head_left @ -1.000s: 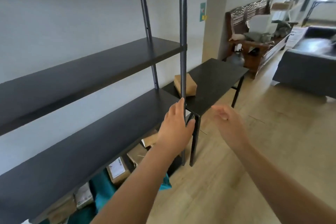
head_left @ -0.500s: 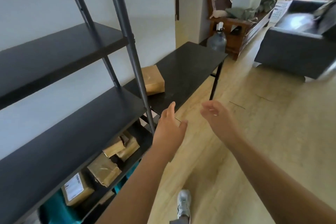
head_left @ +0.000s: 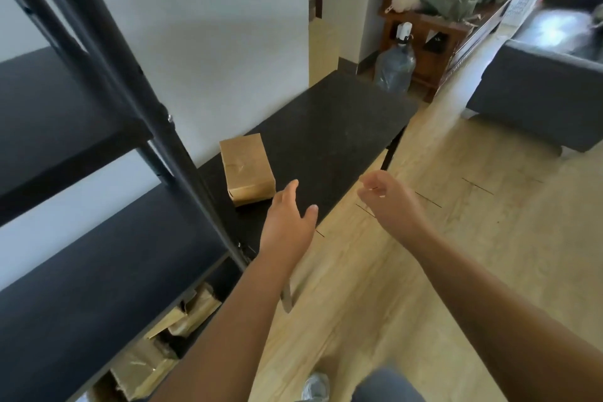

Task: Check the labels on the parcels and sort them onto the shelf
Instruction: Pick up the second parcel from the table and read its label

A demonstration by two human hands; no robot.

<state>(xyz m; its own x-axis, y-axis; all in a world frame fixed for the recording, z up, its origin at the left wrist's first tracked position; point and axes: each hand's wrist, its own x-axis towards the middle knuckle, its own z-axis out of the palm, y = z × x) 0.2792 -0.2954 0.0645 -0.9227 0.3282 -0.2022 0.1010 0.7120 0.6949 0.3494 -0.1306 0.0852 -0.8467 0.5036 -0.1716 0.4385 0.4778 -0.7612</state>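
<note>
Head view: one brown parcel [head_left: 247,170] lies flat on the black table [head_left: 342,127], at its near-left end, just beside the shelf post [head_left: 182,153]. No label shows on the top or near faces; it may be underneath or on a hidden side, cannot tell.

Left hand [head_left: 287,222] is empty, fingers spread and apart, reaching forward over the table's near edge. The parcel sits just ahead and slightly left of its fingertips, close but not touching. Right hand [head_left: 388,202] is also empty, fingers loosely curled and not closed on anything, hanging over the floor off the table's right edge, clearly farther from the parcel. So the left hand is the nearer one for the pickup.

Parcel's long axis runs roughly away from the person, tilted a little to the left at the far end; its short near face points toward the left hand. Likely grip: across the narrow width from above or from the near end, then turn it over to find the label.

Shelf [head_left: 107,271] stands to the left, its middle board bare in view. More parcels [head_left: 182,316] lie on the lowest level.
</note>
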